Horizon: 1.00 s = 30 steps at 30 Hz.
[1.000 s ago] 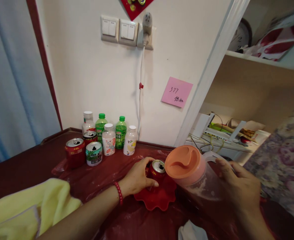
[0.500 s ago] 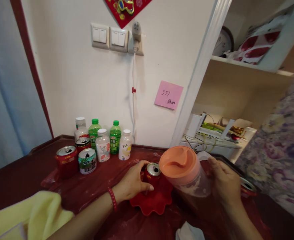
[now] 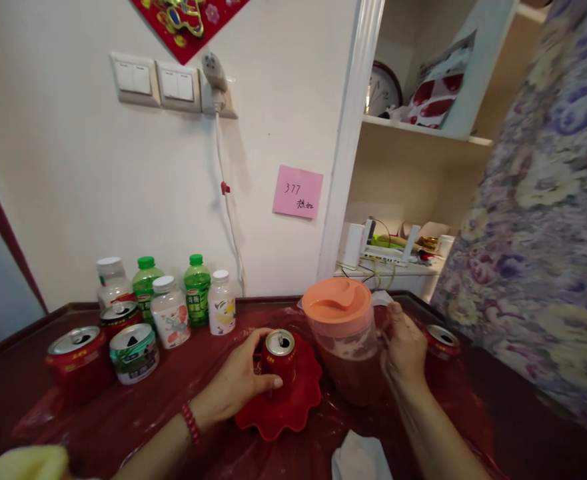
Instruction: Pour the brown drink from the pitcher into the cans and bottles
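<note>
A pale wall [image 3: 173, 187] rises behind a dark table [image 3: 503, 380] spread with a thin red plastic sheet [image 3: 198, 457]. The left hand [image 3: 240, 377] curls round a red can [image 3: 279, 370], thumb and fingers against its sides, as it stands upright on a wavy-edged red plate [image 3: 298, 413]. The right hand [image 3: 406, 347] is closed on the handle of a pitcher [image 3: 343, 353] with an orange lid [image 3: 326, 303] and brownish liquid inside, just beside the plate. Bottles [image 3: 170, 321] stand near the wall, left of the can.
</note>
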Available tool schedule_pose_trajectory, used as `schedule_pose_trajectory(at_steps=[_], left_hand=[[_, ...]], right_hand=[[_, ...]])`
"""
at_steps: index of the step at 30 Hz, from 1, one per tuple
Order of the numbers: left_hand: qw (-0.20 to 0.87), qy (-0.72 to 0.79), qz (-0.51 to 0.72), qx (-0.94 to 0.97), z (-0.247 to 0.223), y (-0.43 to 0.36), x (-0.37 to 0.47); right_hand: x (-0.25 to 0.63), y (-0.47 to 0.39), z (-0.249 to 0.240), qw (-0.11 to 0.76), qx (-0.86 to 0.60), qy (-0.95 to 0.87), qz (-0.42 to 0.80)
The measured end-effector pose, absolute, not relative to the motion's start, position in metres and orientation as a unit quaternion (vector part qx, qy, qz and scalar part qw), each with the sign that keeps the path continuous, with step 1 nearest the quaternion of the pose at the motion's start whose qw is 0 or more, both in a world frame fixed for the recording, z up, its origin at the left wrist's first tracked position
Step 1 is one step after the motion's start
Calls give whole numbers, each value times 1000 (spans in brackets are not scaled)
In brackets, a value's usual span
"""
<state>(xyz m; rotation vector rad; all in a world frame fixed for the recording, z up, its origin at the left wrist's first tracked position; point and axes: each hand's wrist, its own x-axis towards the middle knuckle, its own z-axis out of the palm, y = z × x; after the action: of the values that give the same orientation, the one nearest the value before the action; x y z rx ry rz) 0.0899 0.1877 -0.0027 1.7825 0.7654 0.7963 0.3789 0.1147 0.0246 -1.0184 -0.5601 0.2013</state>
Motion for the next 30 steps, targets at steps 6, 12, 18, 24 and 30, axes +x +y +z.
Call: schedule_pose_trajectory(at_steps=[6, 12, 18, 24, 30], left_hand=[[502, 317, 340, 729, -6, 188, 91], [528, 310, 343, 712, -6, 185, 94], [518, 329, 338, 714, 1, 178, 97], [504, 345, 347, 712, 5, 175, 99], [496, 341, 345, 720, 7, 176, 97]], right_hand=[[374, 121, 18, 863, -446, -200, 126], [378, 125, 8, 873, -429, -188, 134], [388, 129, -4, 874, -434, -181, 121], [394, 129, -12, 873, -442, -159, 130], [401, 132, -19, 854, -481, -158, 122]])
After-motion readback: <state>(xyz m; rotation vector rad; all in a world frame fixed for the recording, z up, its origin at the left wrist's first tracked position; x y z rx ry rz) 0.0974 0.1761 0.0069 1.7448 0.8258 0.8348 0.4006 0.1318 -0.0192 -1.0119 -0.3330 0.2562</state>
